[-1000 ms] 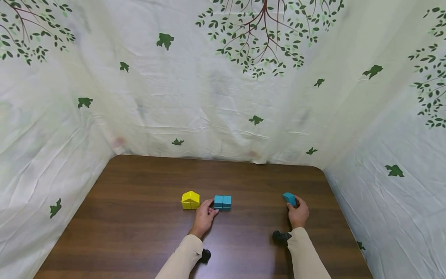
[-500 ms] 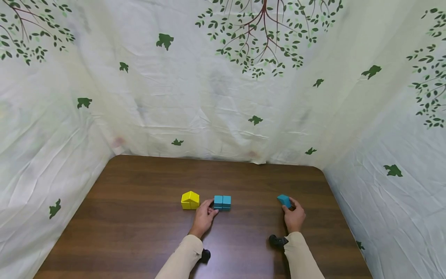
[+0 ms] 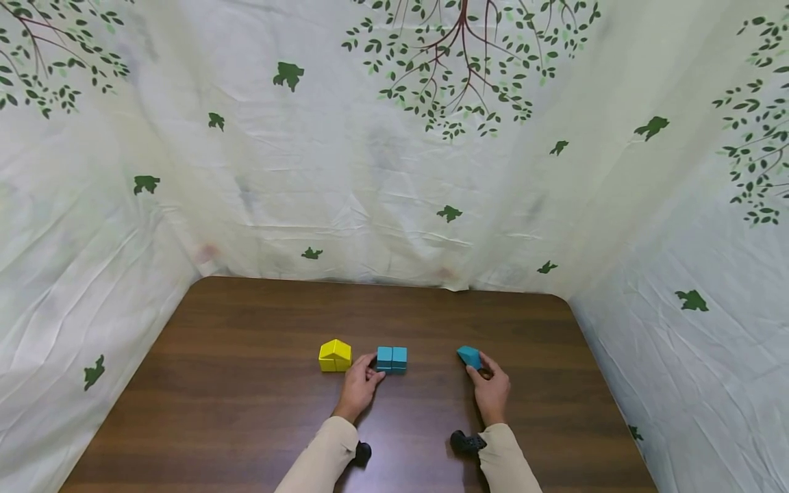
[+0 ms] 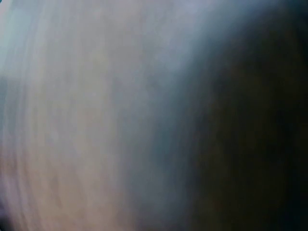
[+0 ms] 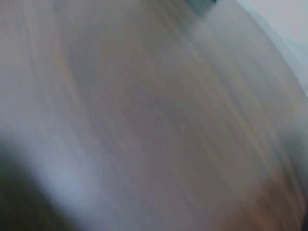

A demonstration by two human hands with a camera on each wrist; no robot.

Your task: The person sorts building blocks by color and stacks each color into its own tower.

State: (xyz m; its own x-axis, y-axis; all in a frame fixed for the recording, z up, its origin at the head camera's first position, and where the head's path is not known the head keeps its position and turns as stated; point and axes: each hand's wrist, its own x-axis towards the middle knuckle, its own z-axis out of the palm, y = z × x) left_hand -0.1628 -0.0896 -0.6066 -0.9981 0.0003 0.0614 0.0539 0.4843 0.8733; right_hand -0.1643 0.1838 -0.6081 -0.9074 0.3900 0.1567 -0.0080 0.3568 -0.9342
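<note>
Two blue blocks (image 3: 392, 359) stand side by side near the middle of the table. At their left side is my left hand (image 3: 357, 390), its thumb at the front and a finger along the side, holding the left block. To the right, my right hand (image 3: 491, 390) pinches a blue triangular block (image 3: 469, 357) between thumb and fingers. A gap lies between that block and the blue pair. Just left of my left hand sits a yellow block stack (image 3: 335, 356) with a peaked top. Both wrist views are too blurred to show the held blocks clearly.
The brown wooden table (image 3: 259, 322) has rounded far corners. A white cloth (image 3: 370, 178) printed with leaves and branches hangs behind it and along both sides. Dark wrist devices (image 3: 466, 441) stick out from under both sleeves.
My right hand has carried the blue triangular block leftward, closer to the two blue blocks. My left hand, the blue pair and the yellow stack stay in place.
</note>
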